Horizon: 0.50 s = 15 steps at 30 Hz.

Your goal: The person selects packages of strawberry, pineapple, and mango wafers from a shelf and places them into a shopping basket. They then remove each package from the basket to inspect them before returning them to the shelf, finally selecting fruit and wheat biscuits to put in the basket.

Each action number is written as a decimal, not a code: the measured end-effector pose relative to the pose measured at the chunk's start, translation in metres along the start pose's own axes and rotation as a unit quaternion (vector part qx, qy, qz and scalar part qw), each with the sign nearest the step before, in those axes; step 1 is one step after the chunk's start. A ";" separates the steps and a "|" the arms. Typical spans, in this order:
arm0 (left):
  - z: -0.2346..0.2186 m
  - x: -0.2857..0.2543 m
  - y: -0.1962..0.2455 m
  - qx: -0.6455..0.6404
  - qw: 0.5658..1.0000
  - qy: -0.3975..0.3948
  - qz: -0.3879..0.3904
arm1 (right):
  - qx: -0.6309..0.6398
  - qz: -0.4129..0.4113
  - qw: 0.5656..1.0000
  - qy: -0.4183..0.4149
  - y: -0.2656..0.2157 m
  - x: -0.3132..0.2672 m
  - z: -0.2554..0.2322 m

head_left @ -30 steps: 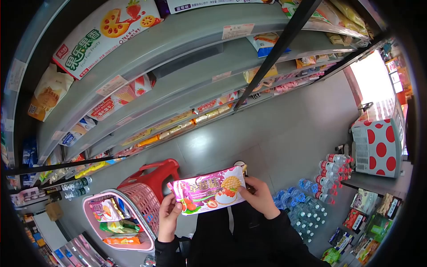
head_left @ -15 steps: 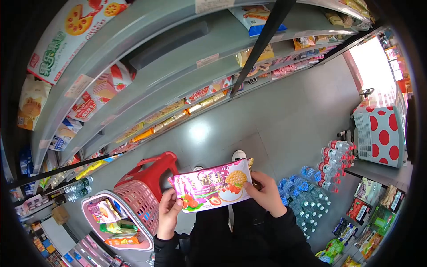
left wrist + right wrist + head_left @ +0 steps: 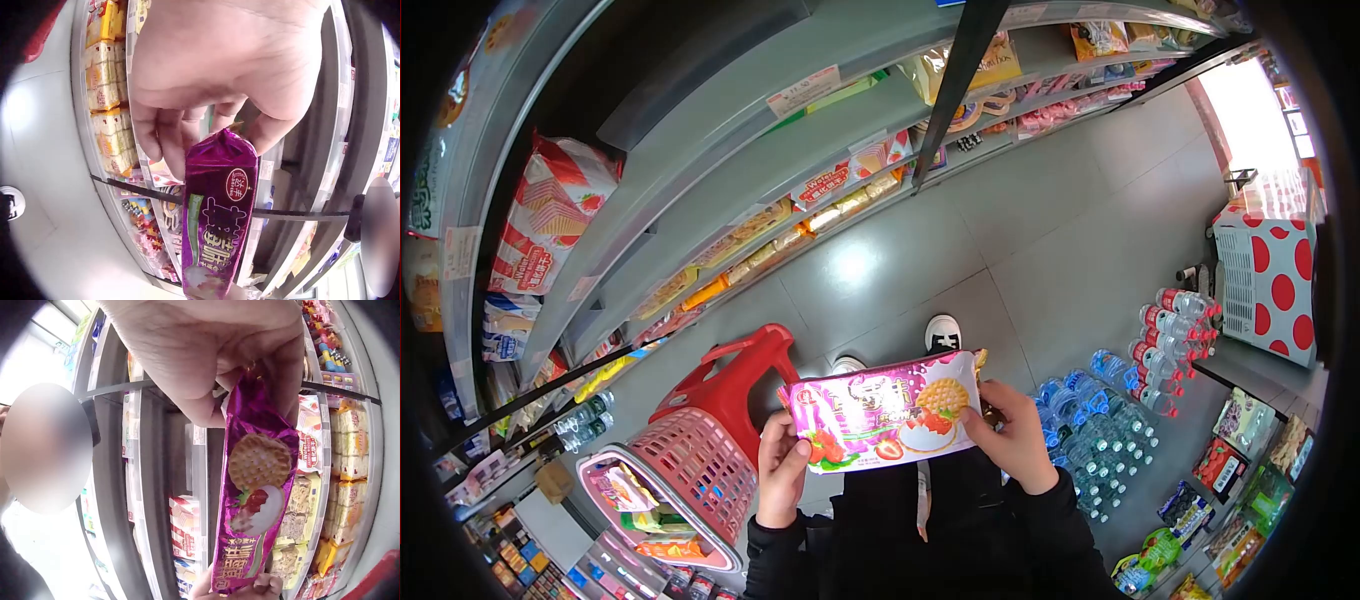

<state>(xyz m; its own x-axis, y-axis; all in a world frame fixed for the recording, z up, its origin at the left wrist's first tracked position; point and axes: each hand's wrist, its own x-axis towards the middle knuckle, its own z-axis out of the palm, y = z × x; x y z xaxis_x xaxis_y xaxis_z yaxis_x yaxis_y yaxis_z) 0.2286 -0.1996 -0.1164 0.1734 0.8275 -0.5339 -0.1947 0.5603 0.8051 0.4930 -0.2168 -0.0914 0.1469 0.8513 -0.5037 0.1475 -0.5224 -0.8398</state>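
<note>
Right hand [image 3: 1016, 440] farther right in view, left hand [image 3: 783, 470] opposite, both in thumb-and-finger pinch on packet [image 3: 887, 413]

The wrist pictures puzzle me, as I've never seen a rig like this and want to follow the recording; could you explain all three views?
There is no robot here: these are a person's own bare hands. The widest picture comes from a camera worn on the head, looking forward and down. The other two come from cameras on each wrist, looking along that hand.

The left hand and right hand grip opposite ends of a purple-and-white packet with biscuits and strawberries pictured on it.

Ahead are shop shelves. Lower down, over the grey floor, are a pink basket holding packets, a red stool beside it, and plastic bottles.
</note>
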 end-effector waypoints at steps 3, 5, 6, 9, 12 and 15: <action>0.014 0.007 0.007 -0.007 1.000 -0.009 -0.007 | 0.027 -0.010 0.999 0.015 0.006 0.004 -0.005; 0.027 0.008 0.010 -0.017 1.000 -0.007 -0.015 | 0.013 -0.006 1.000 0.008 0.003 0.008 -0.012; 0.032 0.007 0.011 -0.024 1.000 0.002 -0.017 | -0.002 -0.008 1.000 0.003 0.001 0.009 -0.016; 0.042 0.006 0.010 -0.034 0.999 0.011 -0.019 | -0.009 -0.033 0.999 -0.009 0.003 0.016 -0.028; 0.050 0.010 0.002 -0.031 0.999 0.009 -0.018 | -0.018 -0.024 0.999 -0.029 0.003 0.026 -0.042; 0.058 0.015 -0.006 -0.009 0.999 0.025 -0.025 | -0.009 -0.009 0.999 -0.045 -0.001 0.042 -0.056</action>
<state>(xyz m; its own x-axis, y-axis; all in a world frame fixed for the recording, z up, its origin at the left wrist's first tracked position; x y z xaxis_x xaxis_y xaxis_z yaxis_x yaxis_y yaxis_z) 0.2879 -0.1927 -0.1144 0.1344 0.7992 -0.5858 -0.2051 0.6008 0.7726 0.5534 -0.1829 -0.1009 0.0554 0.8606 -0.5062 0.1675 -0.5078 -0.8450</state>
